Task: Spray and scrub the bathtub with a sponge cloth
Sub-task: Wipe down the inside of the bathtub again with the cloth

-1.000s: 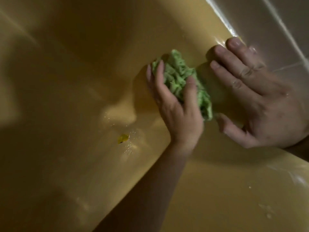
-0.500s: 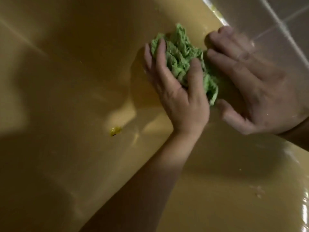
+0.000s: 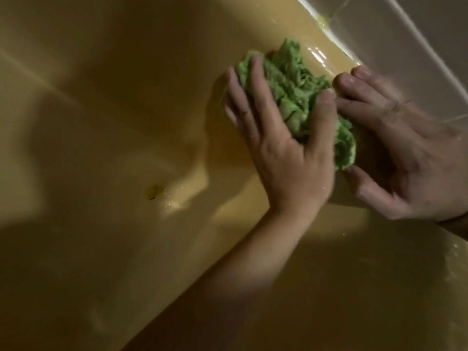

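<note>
A crumpled green sponge cloth lies pressed against the sloping inner wall of the yellow bathtub, just below its far rim. My left hand reaches up from the bottom centre and grips the cloth, fingers over its left side and thumb on its right. My right hand comes in from the right and rests on the tub surface beside the cloth. Its fingers are slightly bent and hold nothing, with the fingertips close to the cloth's right edge.
A small yellow-green speck sits on the wet tub floor to the lower left of my hands. Grey wall tiles meet the tub rim along a pale seam at the upper right. Dark shadow covers the bottom left.
My left hand has pushed the cloth up the tub wall toward the rim and closer to my right hand. The right hand's fingers have gone from flat to slightly bent.
</note>
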